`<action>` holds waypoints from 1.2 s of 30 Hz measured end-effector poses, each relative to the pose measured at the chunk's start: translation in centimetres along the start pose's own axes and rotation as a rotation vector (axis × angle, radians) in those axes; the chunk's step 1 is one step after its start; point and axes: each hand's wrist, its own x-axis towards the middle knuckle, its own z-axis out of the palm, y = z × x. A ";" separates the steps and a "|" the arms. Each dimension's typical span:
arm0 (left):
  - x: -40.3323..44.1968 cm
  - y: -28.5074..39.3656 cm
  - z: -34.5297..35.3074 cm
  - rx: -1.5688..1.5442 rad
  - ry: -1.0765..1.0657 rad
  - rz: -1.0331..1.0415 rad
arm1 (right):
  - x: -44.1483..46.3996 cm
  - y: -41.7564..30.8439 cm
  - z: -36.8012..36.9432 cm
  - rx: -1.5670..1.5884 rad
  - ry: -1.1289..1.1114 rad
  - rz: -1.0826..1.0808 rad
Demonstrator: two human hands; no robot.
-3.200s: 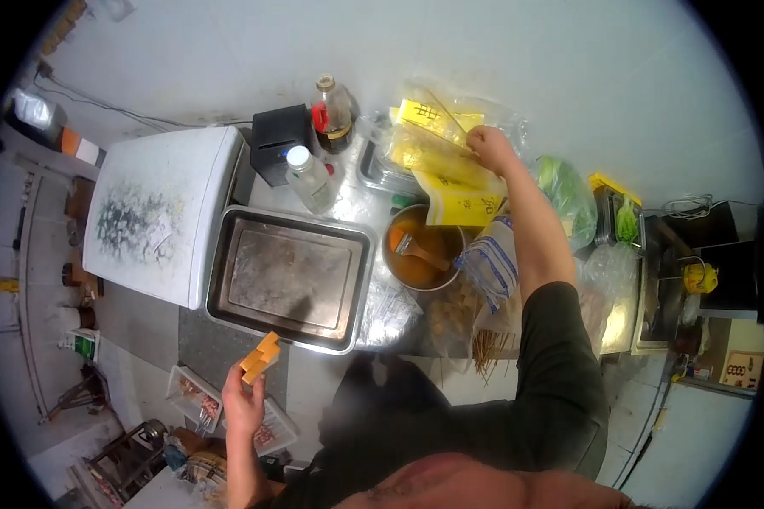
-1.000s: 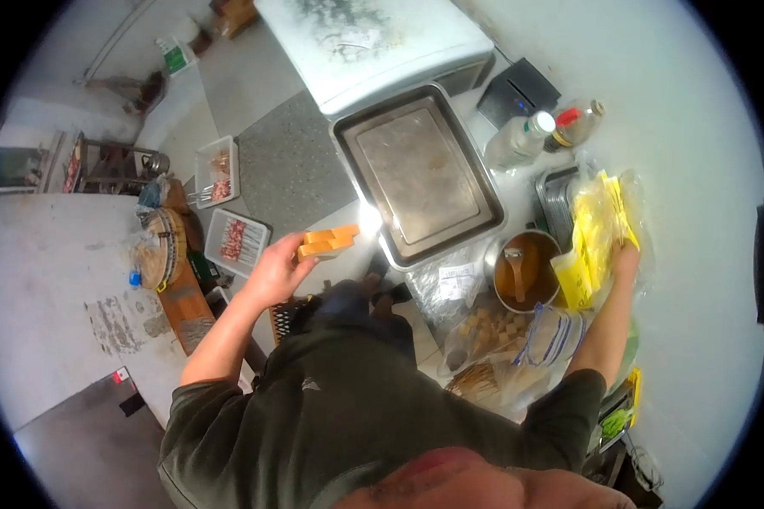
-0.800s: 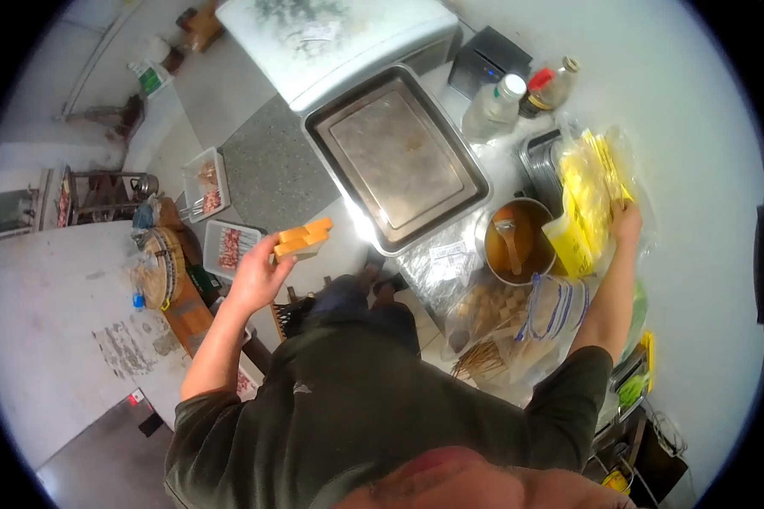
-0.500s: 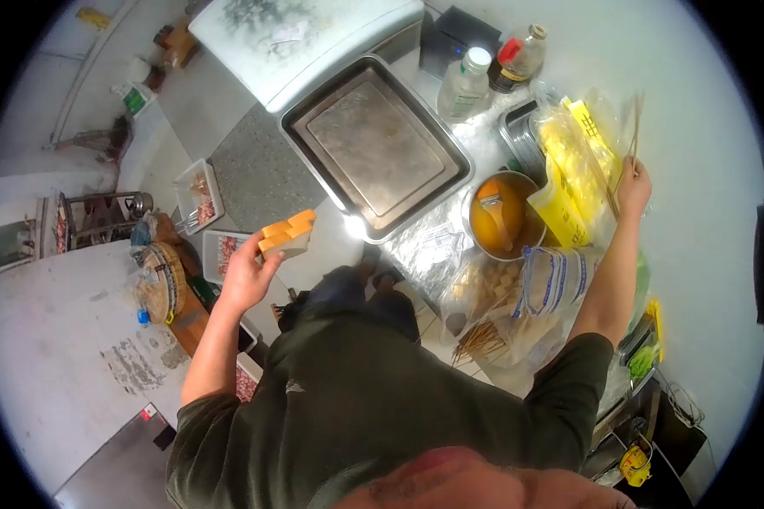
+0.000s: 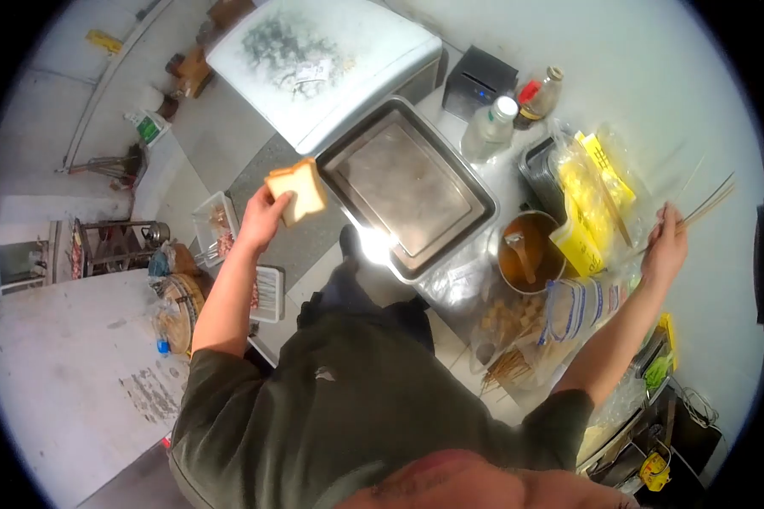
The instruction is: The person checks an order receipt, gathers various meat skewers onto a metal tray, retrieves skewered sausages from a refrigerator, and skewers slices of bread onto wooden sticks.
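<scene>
My left hand [image 5: 263, 219] grips slices of bread [image 5: 299, 193] with brown crusts, held up near the left corner of a metal tray [image 5: 407, 182]. At the right, my right hand [image 5: 666, 246] is closed on several thin wooden skewers [image 5: 709, 202] that fan out towards the wall. Beside that hand lie yellow printed plastic bags [image 5: 598, 212], with more skewers on them. Left of the bags stands a pot [image 5: 530, 252] of orange-brown liquid with a brush in it.
A white appliance [image 5: 323, 59] stands behind the tray. Near the wall are a black box [image 5: 481, 82], a white-capped bottle [image 5: 489, 129] and a dark sauce bottle [image 5: 538, 100]. Bagged cubes [image 5: 509, 318] lie at the near edge. White trays of skewered meat [image 5: 268, 293] are low at the left.
Skewers have come out of the yellow bags in my right hand, which has moved to the right. The bread in my left hand has been raised and turned its white face upward.
</scene>
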 end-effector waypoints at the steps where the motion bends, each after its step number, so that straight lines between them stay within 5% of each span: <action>1: 2.3 0.1 -0.5 -0.017 -0.015 -0.021 | -3.0 -1.4 1.6 0.058 -0.024 0.061; 7: 19.5 -0.7 -3.2 0.026 -0.083 -0.054 | -20.2 0.8 12.1 0.430 -0.266 0.312; 11: 28.8 -2.0 -4.3 0.268 -0.069 0.013 | -30.8 2.6 22.6 0.578 -0.234 0.765; 17: 32.2 -0.7 -4.3 0.581 0.002 0.124 | -35.3 1.1 30.9 0.379 -0.199 0.760; 25: 29.6 -1.2 -4.2 0.151 0.075 0.054 | -31.2 1.8 36.1 0.157 -0.522 0.454; 31: 24.2 4.0 -1.9 -0.784 -0.182 -0.245 | -30.5 2.4 41.3 0.180 -0.786 0.359; 36: 24.8 7.1 -0.9 -1.027 -0.388 -0.256 | -30.3 2.9 43.6 0.063 -0.753 0.335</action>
